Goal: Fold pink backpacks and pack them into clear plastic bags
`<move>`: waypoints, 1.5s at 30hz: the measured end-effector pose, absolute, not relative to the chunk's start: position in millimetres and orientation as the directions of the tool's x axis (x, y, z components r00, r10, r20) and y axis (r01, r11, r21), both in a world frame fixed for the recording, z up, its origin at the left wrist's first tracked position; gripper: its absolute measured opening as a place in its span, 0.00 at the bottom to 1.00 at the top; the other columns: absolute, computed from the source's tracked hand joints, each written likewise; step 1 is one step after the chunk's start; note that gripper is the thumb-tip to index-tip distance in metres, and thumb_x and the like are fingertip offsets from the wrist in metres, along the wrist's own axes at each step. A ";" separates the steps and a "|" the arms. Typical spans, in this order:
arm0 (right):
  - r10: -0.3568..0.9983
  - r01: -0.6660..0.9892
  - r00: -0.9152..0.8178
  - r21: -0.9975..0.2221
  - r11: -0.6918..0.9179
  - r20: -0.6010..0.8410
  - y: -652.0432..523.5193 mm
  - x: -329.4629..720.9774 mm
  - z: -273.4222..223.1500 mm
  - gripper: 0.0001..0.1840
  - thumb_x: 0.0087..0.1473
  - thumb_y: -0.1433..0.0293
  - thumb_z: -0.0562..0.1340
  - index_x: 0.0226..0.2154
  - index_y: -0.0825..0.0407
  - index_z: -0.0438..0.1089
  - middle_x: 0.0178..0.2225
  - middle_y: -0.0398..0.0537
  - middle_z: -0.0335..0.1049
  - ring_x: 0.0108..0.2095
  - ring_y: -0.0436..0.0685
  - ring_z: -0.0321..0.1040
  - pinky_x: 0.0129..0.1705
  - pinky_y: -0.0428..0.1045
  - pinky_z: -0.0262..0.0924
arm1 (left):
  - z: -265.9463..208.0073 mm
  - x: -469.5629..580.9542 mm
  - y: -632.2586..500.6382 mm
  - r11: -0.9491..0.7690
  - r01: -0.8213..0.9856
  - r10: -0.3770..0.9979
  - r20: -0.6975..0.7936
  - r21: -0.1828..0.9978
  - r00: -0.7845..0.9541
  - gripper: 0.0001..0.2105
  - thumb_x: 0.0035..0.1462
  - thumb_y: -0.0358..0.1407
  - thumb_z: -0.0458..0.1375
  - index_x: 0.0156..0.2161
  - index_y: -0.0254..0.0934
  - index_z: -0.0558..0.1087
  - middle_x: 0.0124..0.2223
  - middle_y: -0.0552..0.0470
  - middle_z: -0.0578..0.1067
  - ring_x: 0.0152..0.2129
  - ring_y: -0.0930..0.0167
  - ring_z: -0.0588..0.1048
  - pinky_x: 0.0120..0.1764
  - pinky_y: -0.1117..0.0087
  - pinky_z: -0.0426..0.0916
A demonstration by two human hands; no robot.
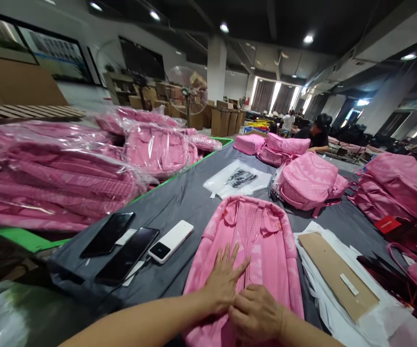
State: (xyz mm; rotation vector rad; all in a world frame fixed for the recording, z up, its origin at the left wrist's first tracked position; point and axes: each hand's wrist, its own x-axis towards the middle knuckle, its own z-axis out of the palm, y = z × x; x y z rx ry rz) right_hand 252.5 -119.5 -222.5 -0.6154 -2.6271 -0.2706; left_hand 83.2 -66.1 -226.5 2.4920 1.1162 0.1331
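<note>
A pink backpack (pixel 280 241) lies on the grey-covered table in front of me, its straps and back panel facing up. My left hand (pixel 222 279) rests on the panel with its fingers spread. Beside it, my right hand (pixel 254 311) is closed, its curled fingers at the middle of the backpack near the base of my left hand. What those fingers pinch is hidden; it may be part of the backpack's fabric, but I cannot tell.
Two dark phones (pixel 128 255) and a white power bank (pixel 171 241) lie to the left. Plastic-wrapped pink backpacks (pixel 60 178) fill a green-edged area beyond. On the right are cardboard (pixel 338 274) on white sheets and more pink backpacks (pixel 309 180). A clear bag (pixel 239 178) lies ahead; a person (pixel 316 132) sits farther back.
</note>
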 end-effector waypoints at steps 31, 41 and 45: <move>0.973 0.974 -0.213 0.060 0.219 -0.092 275.9 309.7 -192.2 0.22 0.62 0.76 0.58 0.58 0.55 0.68 0.63 0.59 0.65 0.64 0.60 0.61 0.61 0.54 0.56 | -219.6 135.1 25.2 -0.556 0.506 0.774 0.188 0.660 0.605 0.43 0.63 0.54 0.56 0.72 0.57 0.34 0.74 0.53 0.25 0.70 0.43 0.26 0.63 0.24 0.31; 0.954 0.970 -0.244 -0.054 0.238 -0.173 242.5 322.0 -169.8 0.09 0.47 0.65 0.72 0.25 0.51 0.75 0.27 0.44 0.77 0.33 0.57 0.74 0.36 0.48 0.61 | -215.1 132.3 23.6 -0.548 0.523 0.783 0.180 0.653 0.595 0.36 0.63 0.51 0.56 0.72 0.54 0.47 0.75 0.53 0.29 0.71 0.46 0.29 0.66 0.31 0.28; 0.976 0.951 -0.216 -0.231 0.205 -0.020 240.4 337.2 -143.4 0.16 0.45 0.59 0.69 0.17 0.50 0.68 0.18 0.40 0.69 0.24 0.53 0.67 0.28 0.46 0.57 | -223.9 137.1 24.4 -0.542 0.509 0.793 0.207 0.669 0.573 0.36 0.63 0.52 0.57 0.71 0.56 0.48 0.75 0.52 0.31 0.71 0.46 0.28 0.65 0.30 0.29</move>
